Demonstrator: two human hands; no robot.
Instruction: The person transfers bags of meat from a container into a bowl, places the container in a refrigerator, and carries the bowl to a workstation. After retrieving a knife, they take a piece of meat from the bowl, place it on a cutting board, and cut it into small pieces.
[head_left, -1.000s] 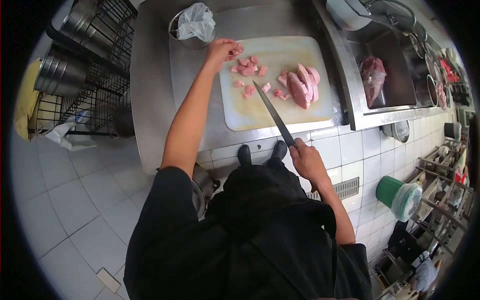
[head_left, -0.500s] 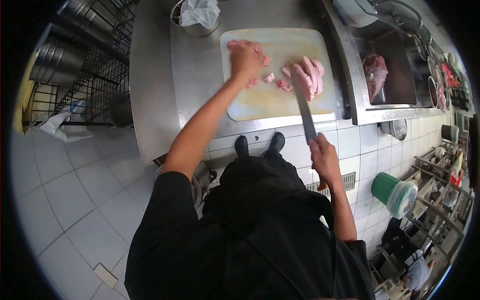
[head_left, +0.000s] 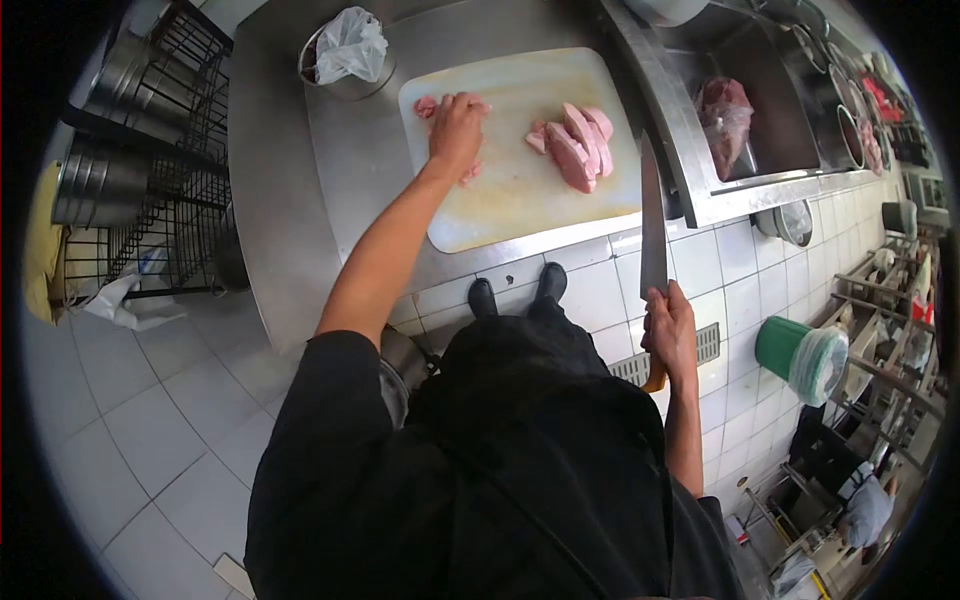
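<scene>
Pieces of raw meat (head_left: 470, 174) lie around and under my left hand (head_left: 456, 132) on the left side of a white cutting board (head_left: 520, 220). Its fingers curl down over them, closed, hiding most of what they grip. A small piece sits just beyond, near the board's far left corner. My right hand (head_left: 672, 325) is wrapped round the brown handle of a long knife (head_left: 653, 220). The blade points away from me, beside the board's right edge and clear of the meat. Thick pale-pink meat slices (head_left: 580, 145) rest in a pile on the board's right half.
A metal pot (head_left: 345, 85) with a plastic bag stands beyond the board's left corner. To the right, a sink (head_left: 790, 130) holds bagged meat (head_left: 724, 120). Wire shelving (head_left: 190, 150) is at left, a green bin (head_left: 785, 345) at right. Another person (head_left: 865, 510) is farther off.
My right hand has swung the knife right, off the slices and past the board's edge. The small pieces from mid-board are now gathered at the left, by my left hand.
</scene>
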